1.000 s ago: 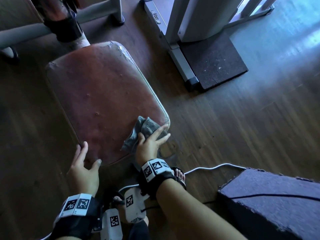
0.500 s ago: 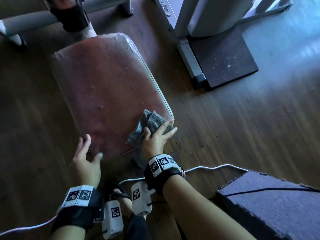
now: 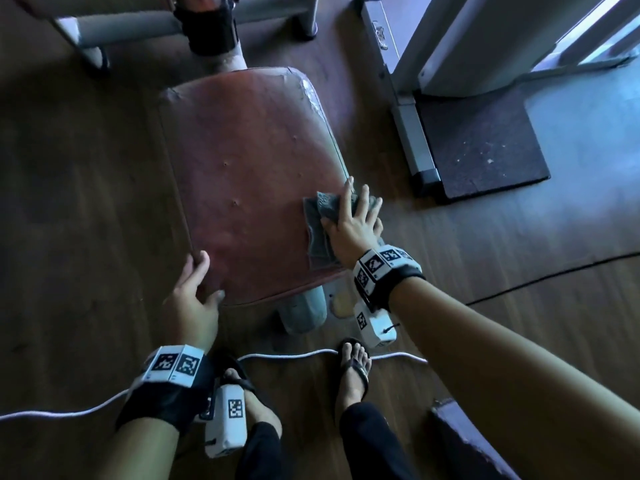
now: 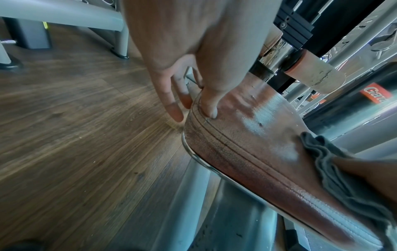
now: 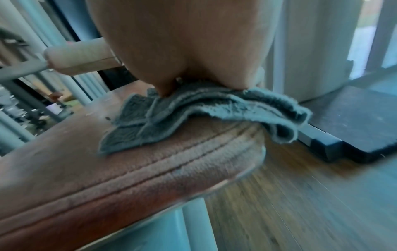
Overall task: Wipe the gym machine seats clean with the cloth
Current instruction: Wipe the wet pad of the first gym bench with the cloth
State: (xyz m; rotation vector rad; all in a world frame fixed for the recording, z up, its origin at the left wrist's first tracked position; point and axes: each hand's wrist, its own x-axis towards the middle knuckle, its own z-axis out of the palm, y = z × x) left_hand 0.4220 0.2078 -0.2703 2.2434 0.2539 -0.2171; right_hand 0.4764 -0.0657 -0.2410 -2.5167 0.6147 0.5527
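The worn reddish-brown seat [image 3: 249, 174] fills the middle of the head view. A crumpled grey cloth [image 3: 317, 233] lies on its near right part, by the right edge. My right hand [image 3: 346, 213] presses flat on the cloth with fingers spread, some reaching past the seat's edge. In the right wrist view the cloth [image 5: 193, 115] bunches under the palm and hangs over the seat's [image 5: 150, 169] rim. My left hand [image 3: 204, 282] rests on the near left corner; its thumb [image 4: 209, 108] lies on top and its straight fingers [image 4: 174, 110] point down beside the seat [image 4: 257, 135].
A pale machine frame [image 3: 450, 39] and a dark floor mat [image 3: 485, 147] stand right of the seat. A white cable [image 3: 294, 356] crosses the wood floor by my sandalled feet [image 3: 353, 368]. A purple padded block [image 3: 467, 441] sits bottom right. A foam roller pad [image 4: 315, 76] is behind the seat.
My right hand has slid the cloth from the seat's near right corner a little farther along the right edge. The left hand stays at the near left corner.
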